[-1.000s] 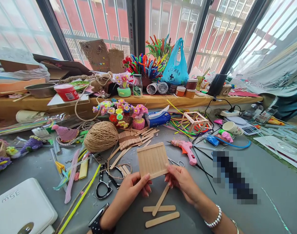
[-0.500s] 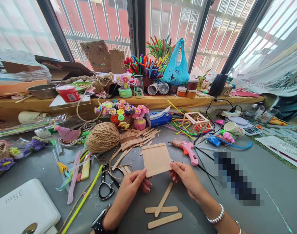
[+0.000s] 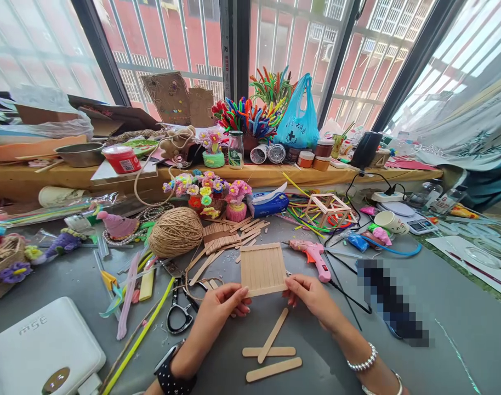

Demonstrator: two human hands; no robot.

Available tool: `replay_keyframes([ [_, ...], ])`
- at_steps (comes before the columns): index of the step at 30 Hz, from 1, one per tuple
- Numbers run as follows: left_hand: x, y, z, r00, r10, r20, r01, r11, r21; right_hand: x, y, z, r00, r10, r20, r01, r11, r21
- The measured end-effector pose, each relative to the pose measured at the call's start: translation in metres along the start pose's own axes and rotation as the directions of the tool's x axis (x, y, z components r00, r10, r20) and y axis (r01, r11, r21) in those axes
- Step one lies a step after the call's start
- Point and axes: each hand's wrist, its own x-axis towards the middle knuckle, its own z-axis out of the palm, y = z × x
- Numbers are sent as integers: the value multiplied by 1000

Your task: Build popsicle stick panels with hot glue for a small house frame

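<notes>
A square panel of popsicle sticks (image 3: pixel 262 269), with one stick across its top edge and another along its bottom edge, is held up over the table. My left hand (image 3: pixel 223 304) pinches its lower left corner between thumb and fingers. At the lower right corner my right hand (image 3: pixel 310 296) grips it the same way. Below the panel lie three loose popsicle sticks (image 3: pixel 274 369), two of them crossed. Just to the right of the panel a pink glue gun (image 3: pixel 314 257) rests on its side. Scissors (image 3: pixel 180 312) lie left of my left hand, partly covered by twine.
A ball of twine (image 3: pixel 175 232) sits behind my left hand, beside a pile of popsicle sticks (image 3: pixel 221 237). A white power bank (image 3: pixel 47 345) occupies the front left. Farther back are a stick frame (image 3: pixel 331 208), a blue tissue pack (image 3: pixel 269 203) and a paper cup (image 3: pixel 391 221).
The panel has tilted, so its separate sticks and the strip along its lower edge show more plainly. Both hands keep hold of its lower corners. The camera view has shifted slightly.
</notes>
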Motion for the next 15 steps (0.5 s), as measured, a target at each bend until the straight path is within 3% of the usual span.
replay_keyframes([
  [3, -2, 0, 1, 999, 45, 10, -46, 993, 107, 0, -1, -2, 1000, 1, -16, -2, 1000, -21],
  [6, -8, -3, 0, 966, 238, -100, -191, 920, 342, 1, 4, -1, 999, 0, -36, -4, 996, -92],
  [9, -14, -5, -1, 852, 505, -135, -333, 723, 606, 3, 9, 0, 992, -53, -117, 18, 960, -279],
  [12, -16, -6, 0, 766, 642, -27, -403, 512, 759, 3, 5, -2, 938, -223, -264, 65, 864, -500],
  [14, -13, -10, 2, 730, 680, 64, -424, 378, 823, 0, -1, -4, 912, -336, -235, 111, 753, -648],
  [15, -10, -13, 3, 706, 698, 119, -437, 296, 849, -3, -6, -6, 925, -352, -146, 159, 704, -692],
])
